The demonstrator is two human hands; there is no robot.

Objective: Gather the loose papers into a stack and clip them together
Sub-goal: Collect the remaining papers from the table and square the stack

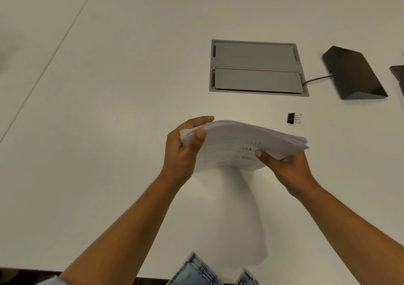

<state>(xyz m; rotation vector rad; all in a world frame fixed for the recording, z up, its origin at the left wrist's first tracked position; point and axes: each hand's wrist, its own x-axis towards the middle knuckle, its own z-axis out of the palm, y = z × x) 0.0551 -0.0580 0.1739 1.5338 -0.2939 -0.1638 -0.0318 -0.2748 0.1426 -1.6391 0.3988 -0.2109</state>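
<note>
Tabletop (131,66): white, largely bare. Paper stack (236,145) held above its near-centre, left hand (183,151) and right hand (286,169) pinching opposite ends. Binder clip (293,118) lies beyond the stack's right end, nearer the right hand, handles pointing right.

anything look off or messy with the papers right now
Slightly. The paper stack, held off the table by the left hand and right hand, sags, its right edges fanned unevenly. The binder clip lies unused beyond it.
</note>
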